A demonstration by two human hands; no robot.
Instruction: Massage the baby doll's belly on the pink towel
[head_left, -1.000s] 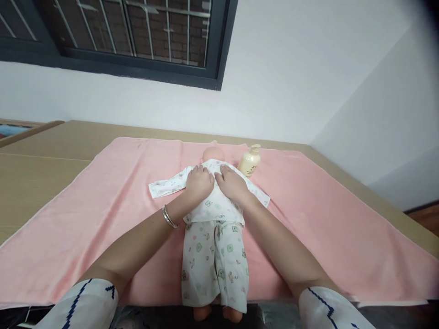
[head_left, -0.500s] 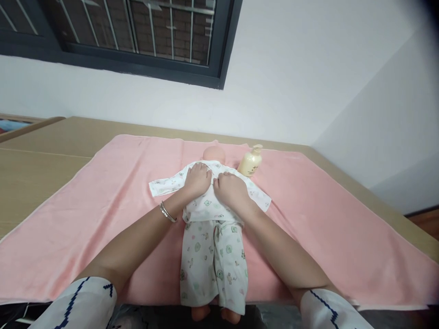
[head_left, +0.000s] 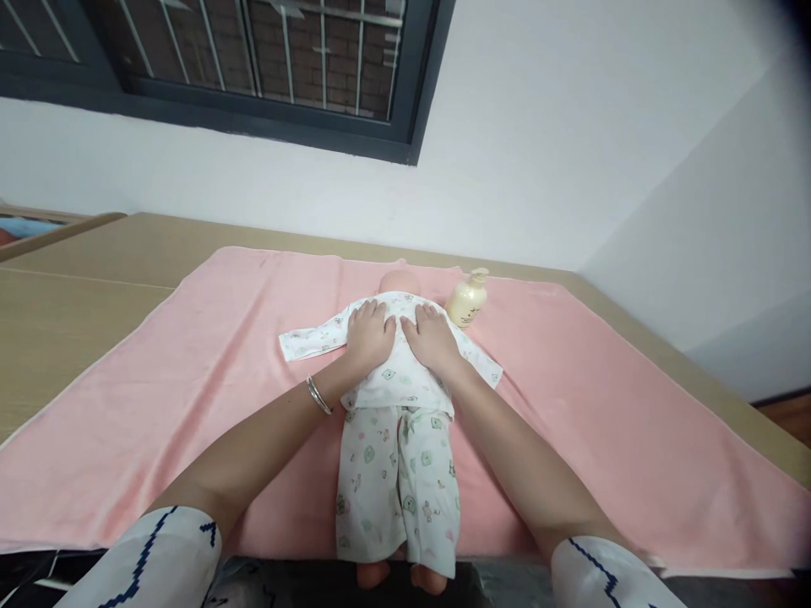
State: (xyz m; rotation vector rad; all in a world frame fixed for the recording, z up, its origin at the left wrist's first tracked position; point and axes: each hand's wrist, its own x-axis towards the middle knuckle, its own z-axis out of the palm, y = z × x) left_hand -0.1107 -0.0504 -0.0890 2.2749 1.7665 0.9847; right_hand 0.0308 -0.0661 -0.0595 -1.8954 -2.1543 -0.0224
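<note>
A baby doll (head_left: 398, 388) lies on a pink blanket (head_left: 253, 338), its head at the far side and its feet over the near edge. It wears a white printed top and matching trousers (head_left: 371, 481). My left hand (head_left: 370, 334) rests flat on the left of the doll's upper body, fingers stretched toward its shoulder. On the right of the upper body lies my right hand (head_left: 431, 338), also flat with fingers extended. Both thumbs point inward and a strip of the top shows between them. A cream pump bottle (head_left: 467, 301) stands just beyond my right hand.
The blanket covers much of a wooden table (head_left: 95, 295), which backs onto a white wall (head_left: 519, 152). A dark-framed window (head_left: 411, 110) with bars is above. At the far left shows a wooden edge (head_left: 69, 236) with something blue behind it.
My right hand has gone from curled fingers to lying flat, slightly farther up and to the right. My left fingers have straightened. The view has shifted a little.
</note>
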